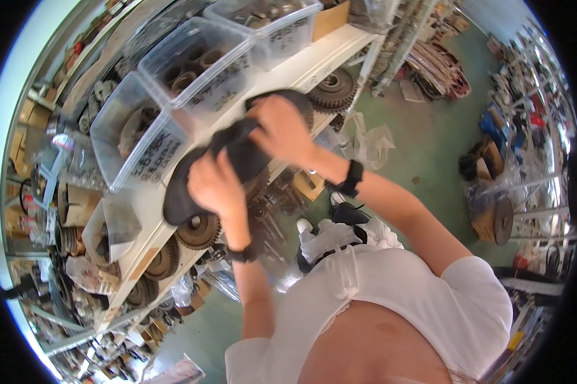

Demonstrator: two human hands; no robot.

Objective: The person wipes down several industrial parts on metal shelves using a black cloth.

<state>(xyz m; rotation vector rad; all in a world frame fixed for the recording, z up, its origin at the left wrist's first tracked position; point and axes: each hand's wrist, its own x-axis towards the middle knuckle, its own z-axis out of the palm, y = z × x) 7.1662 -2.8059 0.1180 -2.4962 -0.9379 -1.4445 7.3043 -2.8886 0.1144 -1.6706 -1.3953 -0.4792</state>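
A dark, padded-looking black item (242,152) with rounded ends is in front of the white shelf edge; motion blur hides its exact kind. My left hand (213,185) grips its left, nearer part, fingers bent over the top. On its right part, farther along, my right hand (282,128) holds on with fingers curled down. Both wrists wear black bands. What lies under my palms is hidden.
Clear plastic bins (195,61) with metal parts line the white shelf (314,67) behind the item. Below sit toothed gears (199,232). Green floor (407,150) runs to the right, with a crumpled plastic bag (373,141) and more loaded shelving (538,221).
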